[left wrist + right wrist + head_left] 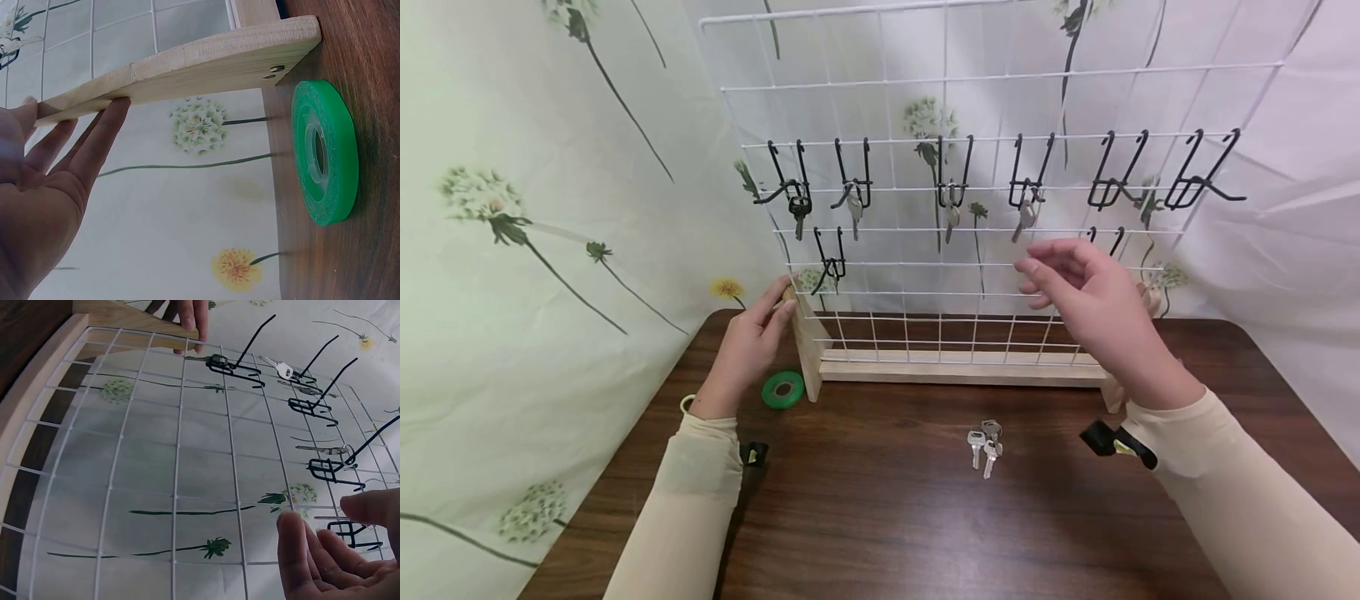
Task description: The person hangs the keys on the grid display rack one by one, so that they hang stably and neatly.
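A white wire grid rack [925,265] stands on the table, with black hooks hung across it. In the head view my left hand [752,337] holds the rack's wooden side support [808,354], thumb on one face and fingers on the other; the left wrist view shows this grip on the board [187,69]. My right hand [1090,292] is raised before the grid, fingers loosely bent and thumb apart, with nothing between them. Just above its fingertips, a silver key [1027,215] hangs on a black hook [1028,179]. Other keys [854,204] hang from hooks farther left.
Three loose silver keys [976,446] lie on the dark wooden table [880,517] in front of the rack. A green tape roll [783,390] lies beside the left support. A lower hook [829,267] also carries a key. Behind the rack hangs a flower-patterned cloth [572,275].
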